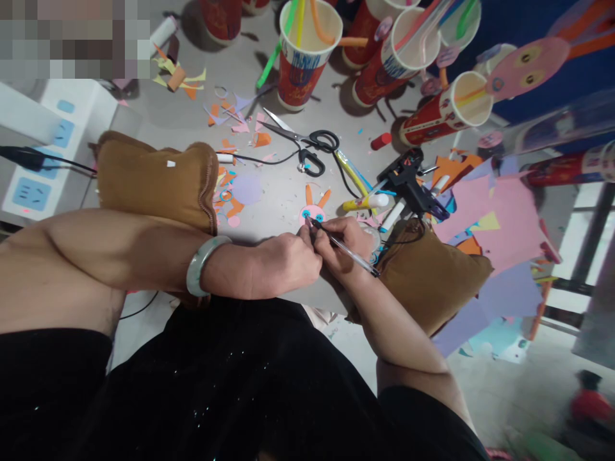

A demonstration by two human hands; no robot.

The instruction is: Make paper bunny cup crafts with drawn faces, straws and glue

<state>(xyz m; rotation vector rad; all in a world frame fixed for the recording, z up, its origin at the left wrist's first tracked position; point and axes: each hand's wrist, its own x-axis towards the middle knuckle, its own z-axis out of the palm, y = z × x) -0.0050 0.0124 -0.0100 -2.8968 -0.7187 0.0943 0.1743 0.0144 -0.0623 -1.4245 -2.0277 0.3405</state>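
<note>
Black shirt [240,390]; surface [273,214] near edge: bunny [312,210] got ears [308,194], eyes [319,218], rest hidden; right hand [350,238] grips pen [354,255], left hand [281,266] unclear.

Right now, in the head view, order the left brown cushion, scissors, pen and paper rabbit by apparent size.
1. Left brown cushion
2. Scissors
3. Pen and paper rabbit, unranked: the pen looks longer, the rabbit wider.
</note>
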